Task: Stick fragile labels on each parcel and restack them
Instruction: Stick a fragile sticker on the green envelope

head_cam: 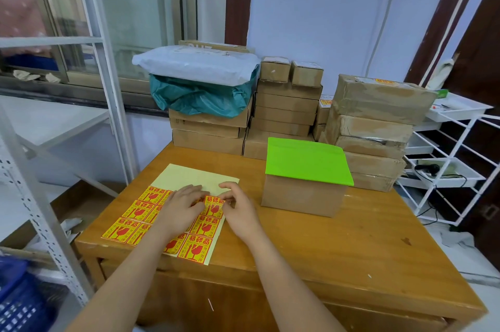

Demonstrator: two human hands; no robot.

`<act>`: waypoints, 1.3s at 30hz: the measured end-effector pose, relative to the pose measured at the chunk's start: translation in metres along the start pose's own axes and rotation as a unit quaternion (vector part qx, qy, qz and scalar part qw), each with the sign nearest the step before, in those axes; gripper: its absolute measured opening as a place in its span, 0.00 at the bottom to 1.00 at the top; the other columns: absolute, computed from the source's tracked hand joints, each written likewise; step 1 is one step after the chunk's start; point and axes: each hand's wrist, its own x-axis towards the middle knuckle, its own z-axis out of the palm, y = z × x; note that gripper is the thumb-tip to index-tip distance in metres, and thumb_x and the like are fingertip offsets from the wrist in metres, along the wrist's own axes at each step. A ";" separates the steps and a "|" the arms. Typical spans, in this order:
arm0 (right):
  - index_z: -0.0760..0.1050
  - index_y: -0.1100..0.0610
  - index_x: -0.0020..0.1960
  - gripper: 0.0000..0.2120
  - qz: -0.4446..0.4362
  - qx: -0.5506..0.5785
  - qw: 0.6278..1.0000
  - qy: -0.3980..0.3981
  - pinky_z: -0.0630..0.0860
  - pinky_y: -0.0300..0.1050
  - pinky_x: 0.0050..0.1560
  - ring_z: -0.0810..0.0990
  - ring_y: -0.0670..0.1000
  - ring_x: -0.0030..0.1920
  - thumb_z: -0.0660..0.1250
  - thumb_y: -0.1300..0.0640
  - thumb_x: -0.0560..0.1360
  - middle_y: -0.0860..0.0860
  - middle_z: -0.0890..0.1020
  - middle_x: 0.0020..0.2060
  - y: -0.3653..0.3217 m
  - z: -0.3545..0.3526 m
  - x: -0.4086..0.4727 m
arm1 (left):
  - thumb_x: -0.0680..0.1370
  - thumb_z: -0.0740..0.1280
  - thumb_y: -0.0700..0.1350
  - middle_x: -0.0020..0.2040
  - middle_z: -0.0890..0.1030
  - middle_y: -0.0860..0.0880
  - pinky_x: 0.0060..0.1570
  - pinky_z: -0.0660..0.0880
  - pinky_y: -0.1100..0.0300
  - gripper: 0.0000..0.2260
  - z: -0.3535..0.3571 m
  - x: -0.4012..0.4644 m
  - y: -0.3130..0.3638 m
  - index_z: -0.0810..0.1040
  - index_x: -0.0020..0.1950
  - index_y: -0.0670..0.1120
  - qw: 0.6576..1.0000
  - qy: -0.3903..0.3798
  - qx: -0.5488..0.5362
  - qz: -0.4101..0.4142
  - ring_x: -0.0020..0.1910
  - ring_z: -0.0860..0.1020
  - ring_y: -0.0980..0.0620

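Both forearms reach in from the near edge over the wooden worktop (pixel 311 250), the largest thing close by. Along its far edge stand stacks of cardboard parcels (pixel 281 112), the left stack topped by a teal bag (pixel 200 99) and a white mailer (pixel 194 65), and the right stack (pixel 376 129) wrapped in brown tape. In front of them, well apart from the hands, sits a single brown parcel (pixel 300 196) with a bright green envelope (pixel 305 161) lying flat on top. On the near left part of the worktop lies a pale yellow sheet (pixel 189 175) carrying rows of orange and red fragile labels (pixel 135 212); its far half is bare backing. Her left hand (pixel 181 210) rests flat on the sheet, fingers straight and pressing it down. Her right hand (pixel 238 207) is just beside it, fingertips pinching the upper edge of one label (pixel 213 207) at the sheet's right side, which looks partly lifted from the backing.
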 end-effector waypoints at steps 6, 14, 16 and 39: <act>0.80 0.49 0.51 0.14 -0.023 -0.039 0.999 -0.003 0.73 0.50 0.58 0.76 0.48 0.54 0.60 0.64 0.75 0.44 0.79 0.49 0.003 0.000 0.001 | 0.70 0.50 0.56 0.74 0.65 0.53 0.73 0.51 0.50 0.29 -0.001 -0.001 0.001 0.70 0.70 0.55 1.000 -0.003 0.002 0.005 0.75 0.57 0.53; 0.80 0.55 0.57 0.14 -0.022 -0.062 0.998 0.002 0.71 0.46 0.60 0.73 0.48 0.57 0.60 0.63 0.76 0.49 0.80 0.54 0.003 -0.002 0.002 | 0.65 0.58 0.57 0.74 0.64 0.55 0.72 0.51 0.50 0.33 -0.003 -0.002 0.001 0.69 0.71 0.54 1.000 -0.020 0.005 0.008 0.75 0.56 0.53; 0.80 0.55 0.58 0.14 -0.022 -0.064 0.998 0.000 0.70 0.45 0.60 0.73 0.48 0.58 0.60 0.63 0.77 0.49 0.79 0.54 0.003 -0.002 0.001 | 0.65 0.58 0.58 0.74 0.64 0.55 0.72 0.52 0.49 0.34 -0.004 -0.002 0.002 0.68 0.72 0.54 1.000 -0.022 0.012 0.005 0.75 0.56 0.53; 0.75 0.56 0.63 0.15 -0.020 -0.089 0.995 0.031 0.68 0.45 0.64 0.70 0.50 0.63 0.60 0.62 0.77 0.50 0.77 0.60 0.007 -0.002 0.002 | 0.65 0.59 0.58 0.73 0.65 0.55 0.72 0.54 0.49 0.31 -0.003 0.000 -0.002 0.70 0.69 0.57 1.000 -0.021 0.006 0.010 0.74 0.59 0.52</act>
